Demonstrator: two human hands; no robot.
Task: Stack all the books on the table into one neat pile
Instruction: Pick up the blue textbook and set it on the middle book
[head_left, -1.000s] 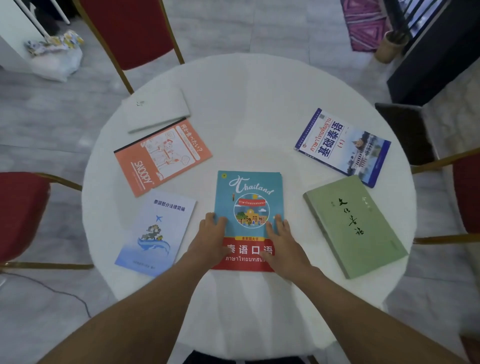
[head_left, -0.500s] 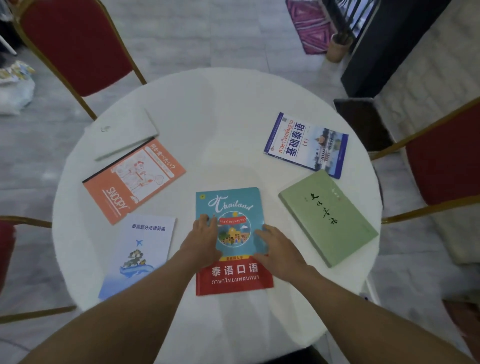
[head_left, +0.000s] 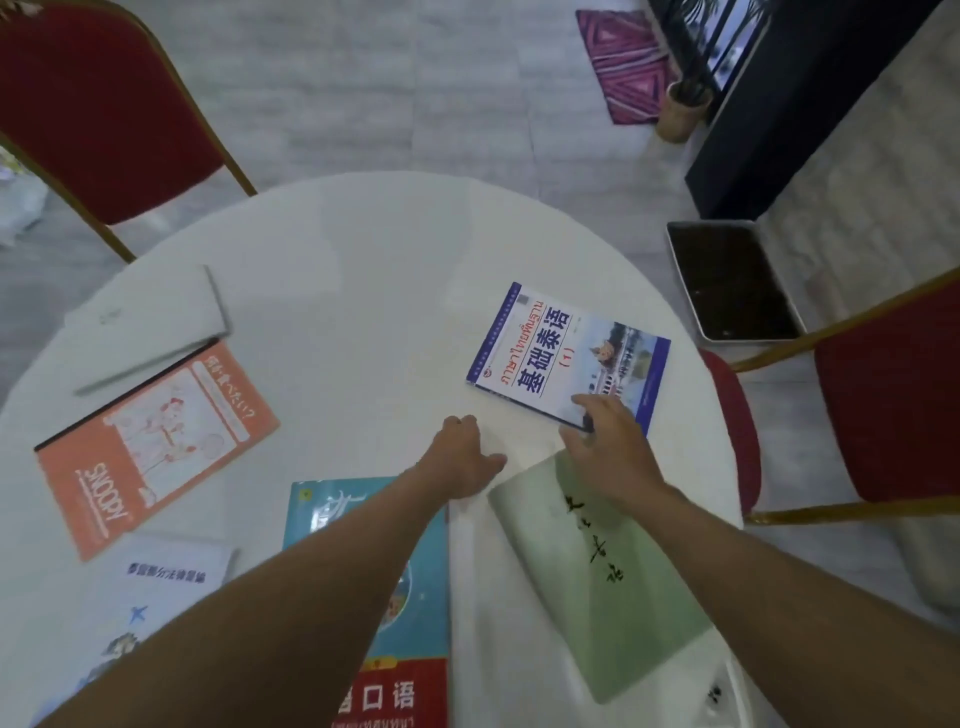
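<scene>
Several books lie apart on the round white table (head_left: 363, 249). My right hand (head_left: 608, 447) pinches the near corner of the blue-and-white textbook (head_left: 566, 353), fingers on its cover and thumb at its edge. Just under that wrist lies the green book (head_left: 623, 587). My left hand (head_left: 467, 457) rests on the bare table between them, fingers curled, holding nothing. Its forearm crosses the teal and red Thailand book (head_left: 421, 613). On the left are the orange Snoopy notebook (head_left: 156, 441), a pale blue booklet (head_left: 156, 587) and a white book (head_left: 150, 322).
Red chairs with gold frames stand at the far left (head_left: 98, 104) and at the right (head_left: 883, 405). A dark tray (head_left: 732, 280) sits on the floor beyond the table's right edge. A black cabinet (head_left: 779, 104) is at the far right.
Both hands left the Thailand book and moved forward and right. The right hand now reaches the blue-and-white textbook. The camera swung forward and right too.
</scene>
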